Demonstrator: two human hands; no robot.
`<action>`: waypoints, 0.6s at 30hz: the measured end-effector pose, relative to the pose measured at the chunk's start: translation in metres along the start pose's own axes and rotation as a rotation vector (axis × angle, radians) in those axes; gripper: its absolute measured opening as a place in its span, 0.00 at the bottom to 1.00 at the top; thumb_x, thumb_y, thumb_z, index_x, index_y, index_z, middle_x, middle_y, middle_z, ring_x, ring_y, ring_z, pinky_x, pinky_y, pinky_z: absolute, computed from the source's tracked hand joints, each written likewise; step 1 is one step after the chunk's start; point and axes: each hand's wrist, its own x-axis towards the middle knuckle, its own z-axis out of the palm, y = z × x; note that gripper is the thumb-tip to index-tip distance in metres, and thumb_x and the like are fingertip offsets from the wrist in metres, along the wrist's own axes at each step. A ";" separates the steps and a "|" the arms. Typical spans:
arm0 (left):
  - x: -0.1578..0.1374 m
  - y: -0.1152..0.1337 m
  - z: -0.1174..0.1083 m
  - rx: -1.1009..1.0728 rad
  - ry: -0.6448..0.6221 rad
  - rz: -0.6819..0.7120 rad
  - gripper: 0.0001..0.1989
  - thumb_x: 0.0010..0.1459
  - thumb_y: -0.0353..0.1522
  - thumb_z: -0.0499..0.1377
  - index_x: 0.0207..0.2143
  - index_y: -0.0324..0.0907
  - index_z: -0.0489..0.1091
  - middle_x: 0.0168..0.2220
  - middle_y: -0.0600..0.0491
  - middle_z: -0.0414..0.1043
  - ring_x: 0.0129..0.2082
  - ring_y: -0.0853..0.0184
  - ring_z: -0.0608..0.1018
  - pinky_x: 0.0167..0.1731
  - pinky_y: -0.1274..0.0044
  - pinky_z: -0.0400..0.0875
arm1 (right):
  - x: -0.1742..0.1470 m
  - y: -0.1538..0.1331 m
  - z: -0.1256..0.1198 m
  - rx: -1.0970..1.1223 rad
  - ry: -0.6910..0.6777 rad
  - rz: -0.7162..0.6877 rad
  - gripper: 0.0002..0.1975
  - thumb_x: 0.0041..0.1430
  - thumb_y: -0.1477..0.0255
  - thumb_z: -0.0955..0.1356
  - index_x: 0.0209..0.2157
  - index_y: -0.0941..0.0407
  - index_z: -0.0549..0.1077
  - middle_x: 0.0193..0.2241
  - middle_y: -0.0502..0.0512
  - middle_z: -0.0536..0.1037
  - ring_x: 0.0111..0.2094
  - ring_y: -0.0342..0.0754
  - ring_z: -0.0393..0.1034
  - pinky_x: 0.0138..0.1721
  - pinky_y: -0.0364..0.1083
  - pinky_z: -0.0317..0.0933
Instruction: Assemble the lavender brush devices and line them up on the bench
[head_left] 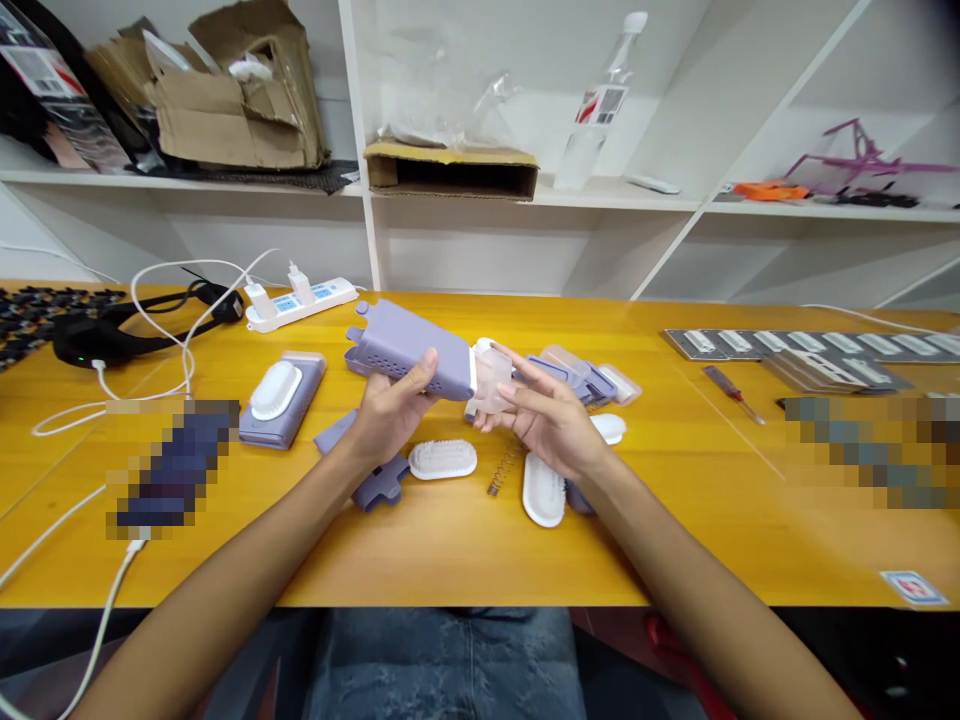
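Observation:
My left hand grips a long purple plastic housing with small holes along its side, held tilted above the table. At its right end, the fingers of my right hand are closed on a translucent pale plastic cap, which touches the housing. Below lie a white oval brush head, a coil spring and another white oval brush head. A purple bracket-like part rests under my left hand. Behind my right hand, several purple and clear parts are piled, partly hidden.
At left are an assembled purple unit with a white top, a blurred-out phone, a black headset and a white power strip with cables. A screwdriver and grey panels lie at right. Shelves hold a bottle and cardboard boxes.

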 end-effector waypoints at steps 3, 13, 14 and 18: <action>-0.001 -0.002 -0.001 0.012 -0.030 0.004 0.31 0.54 0.40 0.78 0.58 0.46 0.77 0.46 0.48 0.85 0.60 0.47 0.81 0.57 0.59 0.81 | -0.001 -0.003 0.001 0.048 -0.027 0.030 0.38 0.65 0.68 0.75 0.73 0.54 0.64 0.38 0.55 0.86 0.34 0.54 0.83 0.43 0.58 0.78; -0.003 -0.013 -0.011 0.116 -0.107 0.006 0.40 0.57 0.39 0.77 0.69 0.52 0.68 0.50 0.47 0.85 0.58 0.44 0.83 0.59 0.55 0.79 | -0.003 -0.007 0.003 0.083 -0.078 0.030 0.37 0.64 0.65 0.77 0.71 0.52 0.66 0.41 0.57 0.86 0.35 0.54 0.83 0.41 0.57 0.78; -0.003 -0.014 -0.012 0.105 -0.094 -0.005 0.42 0.55 0.39 0.78 0.70 0.53 0.68 0.49 0.47 0.85 0.58 0.44 0.83 0.58 0.56 0.80 | -0.003 -0.007 0.003 0.096 -0.081 0.030 0.38 0.63 0.65 0.77 0.71 0.52 0.67 0.41 0.56 0.86 0.36 0.54 0.83 0.40 0.56 0.77; -0.001 -0.014 -0.016 0.186 -0.144 0.002 0.43 0.58 0.41 0.76 0.71 0.49 0.66 0.50 0.46 0.85 0.56 0.45 0.84 0.58 0.57 0.80 | -0.003 -0.005 0.001 0.135 -0.095 0.026 0.40 0.62 0.65 0.79 0.71 0.52 0.67 0.41 0.56 0.86 0.37 0.54 0.83 0.39 0.53 0.77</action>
